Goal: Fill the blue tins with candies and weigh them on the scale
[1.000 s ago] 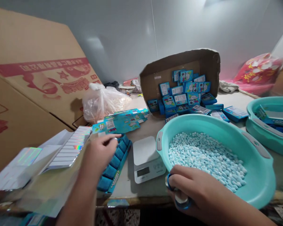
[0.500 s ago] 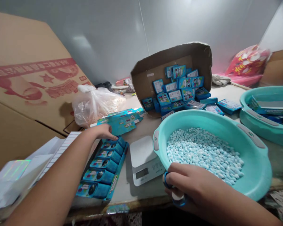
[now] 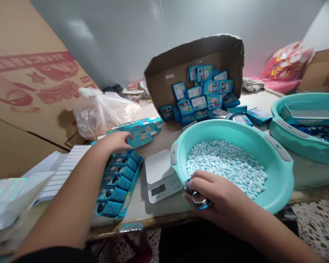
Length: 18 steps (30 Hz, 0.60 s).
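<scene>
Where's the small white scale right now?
In the head view the scale sits near the table's front edge, between the tray of blue boxes on its left and the teal basin of candies on its right.

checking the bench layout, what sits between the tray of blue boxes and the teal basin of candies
In the head view, a small white digital scale sits on the table between the tray of blue boxes and the teal basin.

scale point(image 3: 160, 177) left of basin point(image 3: 279, 182), tray point(image 3: 119, 182) further left
</scene>
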### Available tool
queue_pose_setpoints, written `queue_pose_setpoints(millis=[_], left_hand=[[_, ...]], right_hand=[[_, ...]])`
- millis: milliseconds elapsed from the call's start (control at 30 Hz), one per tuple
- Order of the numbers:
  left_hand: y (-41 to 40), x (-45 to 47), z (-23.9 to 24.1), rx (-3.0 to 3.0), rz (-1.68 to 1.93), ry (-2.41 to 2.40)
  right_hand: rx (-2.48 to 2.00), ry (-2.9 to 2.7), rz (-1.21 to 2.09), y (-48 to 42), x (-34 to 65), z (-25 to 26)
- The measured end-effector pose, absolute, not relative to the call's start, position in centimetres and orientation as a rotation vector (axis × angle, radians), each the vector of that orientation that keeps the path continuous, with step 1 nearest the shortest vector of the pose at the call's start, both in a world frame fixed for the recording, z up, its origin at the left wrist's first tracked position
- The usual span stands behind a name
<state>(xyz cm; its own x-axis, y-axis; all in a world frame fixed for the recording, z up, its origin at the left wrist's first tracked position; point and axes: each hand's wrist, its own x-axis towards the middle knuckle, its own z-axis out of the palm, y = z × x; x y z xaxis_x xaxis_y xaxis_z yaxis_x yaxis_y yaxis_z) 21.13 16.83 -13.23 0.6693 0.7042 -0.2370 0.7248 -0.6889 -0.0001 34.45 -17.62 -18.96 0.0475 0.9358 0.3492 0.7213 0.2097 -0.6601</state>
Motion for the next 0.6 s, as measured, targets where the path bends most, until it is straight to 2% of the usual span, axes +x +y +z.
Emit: queue_pose_setpoints(millis=[67,100,200,267,433,600], left_hand=[[11.1,20.2,-13.4,2.745,-0.026,1.214],[7.8,19.9,-13.7,2.521,0.244,1.125],[-1.0,19.5,-15.4,1.909,0.196,0.664],[-4.7,19.7,-16.6,1.721,0.192,0.549],[-6.9,19.4,-18.5,1.560,0.226,0.614],[-4.5,15.8,-17.1,1.633,0.284,0.874]], right_hand=[[-1.536,-1.747,0.329,-17.7,34.5,-18.9],[-1.525,-1.771,0.315,-17.7,34.5,-18.9],[-1.506,-1.825,0.260,-17.8,34.4,-18.8],[-1.509,-1.852,0.234,-17.8,34.4,-18.7],[-1.542,-1.976,0.254,-17.8,34.4,-18.5],[-1.570,-1.864,0.407,-17.9,34.7,-18.4]])
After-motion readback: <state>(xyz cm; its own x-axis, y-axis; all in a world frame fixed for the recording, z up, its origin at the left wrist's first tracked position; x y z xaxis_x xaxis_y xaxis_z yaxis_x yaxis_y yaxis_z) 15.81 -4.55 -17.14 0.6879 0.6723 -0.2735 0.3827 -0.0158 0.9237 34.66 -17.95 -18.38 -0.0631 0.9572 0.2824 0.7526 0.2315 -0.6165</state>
